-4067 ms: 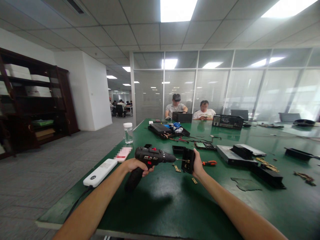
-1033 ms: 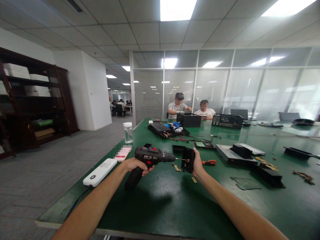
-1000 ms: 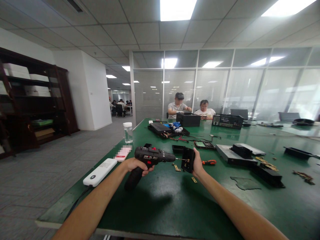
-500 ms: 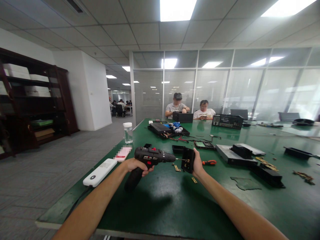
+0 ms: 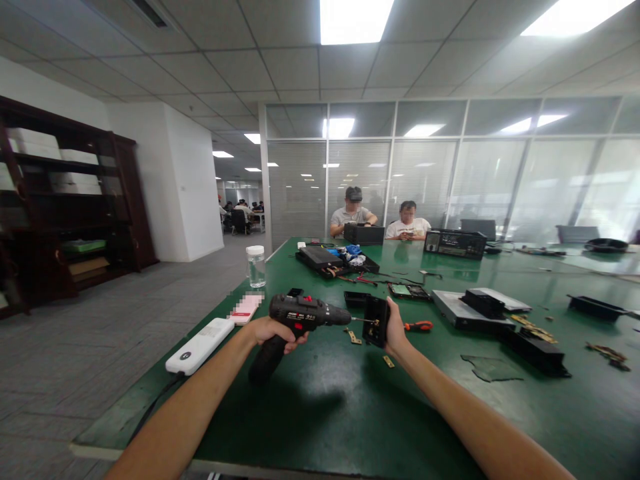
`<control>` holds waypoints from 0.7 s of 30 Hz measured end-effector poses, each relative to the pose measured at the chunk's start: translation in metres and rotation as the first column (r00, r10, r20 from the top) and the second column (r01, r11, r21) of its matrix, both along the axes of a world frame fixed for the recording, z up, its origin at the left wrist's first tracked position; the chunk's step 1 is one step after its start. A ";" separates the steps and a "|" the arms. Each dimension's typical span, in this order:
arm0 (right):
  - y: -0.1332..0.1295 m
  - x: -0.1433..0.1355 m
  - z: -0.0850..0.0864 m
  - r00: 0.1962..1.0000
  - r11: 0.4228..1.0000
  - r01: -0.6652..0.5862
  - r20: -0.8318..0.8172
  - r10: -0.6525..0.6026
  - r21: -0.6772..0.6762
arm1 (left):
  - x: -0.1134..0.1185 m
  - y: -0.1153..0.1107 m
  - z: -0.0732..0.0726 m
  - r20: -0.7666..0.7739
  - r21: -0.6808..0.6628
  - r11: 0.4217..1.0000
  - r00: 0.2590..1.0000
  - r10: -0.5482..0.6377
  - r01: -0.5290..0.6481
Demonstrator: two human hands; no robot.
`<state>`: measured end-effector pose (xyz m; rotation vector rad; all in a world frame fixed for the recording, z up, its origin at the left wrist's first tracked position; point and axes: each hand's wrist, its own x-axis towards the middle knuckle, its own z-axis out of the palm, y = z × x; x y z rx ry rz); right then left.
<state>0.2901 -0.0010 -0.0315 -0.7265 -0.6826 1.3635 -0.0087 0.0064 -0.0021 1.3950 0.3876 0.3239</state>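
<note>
Left hand gripping drill, right hand holding housing (black) — bit between

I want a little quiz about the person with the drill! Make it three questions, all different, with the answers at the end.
1. Which hand holds the drill?
2. True or false: the drill points at a black box.
3. Fill in the missing colour: the jar on the green table has a ____ lid.

Key:
1. The left hand.
2. True.
3. White.
</note>
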 end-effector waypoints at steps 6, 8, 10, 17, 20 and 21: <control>0.002 0.001 -0.002 1.000 1.000 -0.013 0.008 0.013 -0.001 | 0.000 0.000 -0.001 -0.004 0.006 1.000 1.000 0.004 -0.004; 0.002 0.001 -0.002 1.000 1.000 -0.008 0.003 0.008 0.003 | 0.000 0.001 0.000 -0.005 0.013 1.000 1.000 0.001 -0.001; 0.002 0.001 -0.002 1.000 1.000 -0.003 0.003 0.003 -0.001 | 0.000 0.000 0.000 -0.005 0.022 1.000 1.000 -0.001 0.001; 0.001 0.001 0.000 1.000 1.000 -0.012 0.007 0.012 -0.005 | 0.000 0.000 0.001 -0.007 0.024 1.000 1.000 0.011 -0.011; 0.002 0.001 -0.002 1.000 1.000 0.005 -0.002 -0.005 0.010 | -0.001 0.000 0.000 -0.007 0.021 1.000 1.000 0.003 -0.003; 0.002 0.001 -0.002 1.000 1.000 0.002 -0.003 -0.002 0.010 | -0.001 0.001 0.000 -0.009 0.016 1.000 1.000 0.004 -0.004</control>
